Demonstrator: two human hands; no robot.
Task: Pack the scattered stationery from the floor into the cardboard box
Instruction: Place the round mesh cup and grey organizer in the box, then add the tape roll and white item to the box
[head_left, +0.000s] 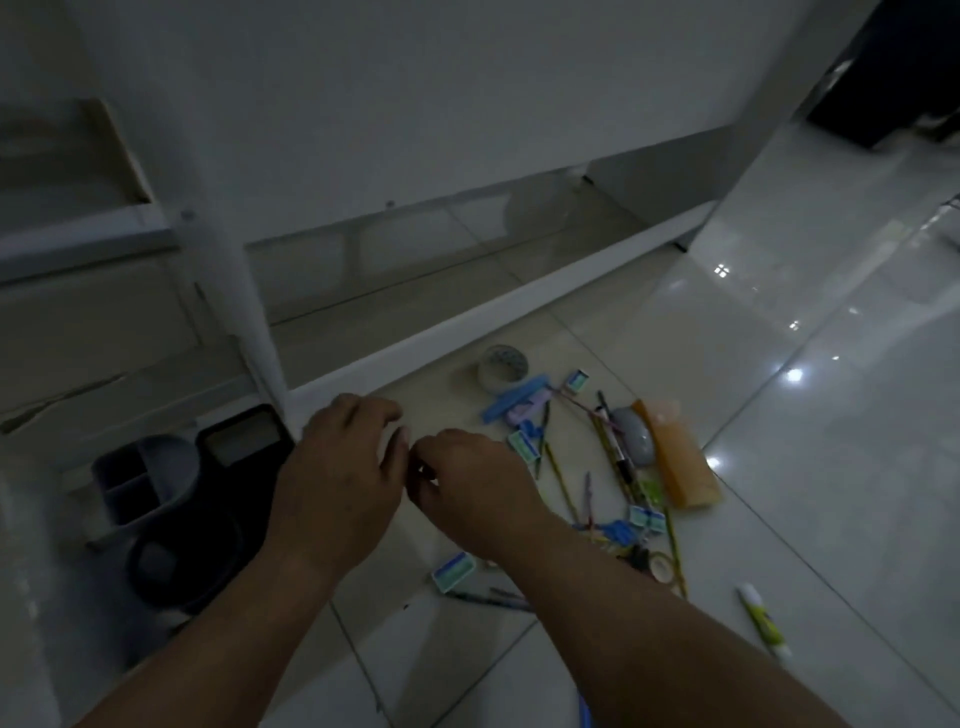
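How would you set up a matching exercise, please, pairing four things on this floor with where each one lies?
Things: 1 tape roll; 2 orange pack; 3 glue tube; 4 grey organiser.
Places: a far left of the picture; b alone at lower right; c farthest back, by the white shelf; d right edge of the stationery pile.
Pairs: 1-c, 2-d, 3-b, 4-a.

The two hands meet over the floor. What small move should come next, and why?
Probably reach the right hand to the small blue-and-white packet just beside it and pick it up: it is the nearest loose item, and whether that hand holds anything is unclear.
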